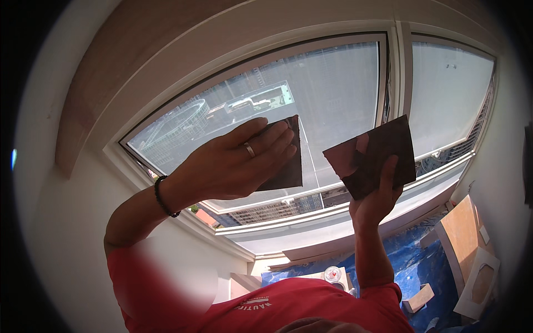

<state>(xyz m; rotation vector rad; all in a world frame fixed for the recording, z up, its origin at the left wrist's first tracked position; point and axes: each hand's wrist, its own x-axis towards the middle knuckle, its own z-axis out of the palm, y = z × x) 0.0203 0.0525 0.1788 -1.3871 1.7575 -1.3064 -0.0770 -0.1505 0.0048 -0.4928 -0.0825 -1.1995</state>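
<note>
Before a white-framed glass window (344, 83), above crumpled blue plastic sheeting (411, 261) and a flat tan board (461, 227), partly blocking the view out. Gripped in the left hand (239, 161), under fingers lapped over its face, a dark, thin, straight-edged sheet (294, 161), much covered. Pinched in the right hand (375, 202), thumb across the near face, a dark, roughly square panel (402, 139), reddish on its left. On the left, near-vertical along the right edge; on the right, tilted, one corner upward, long axis hard to tell
</note>
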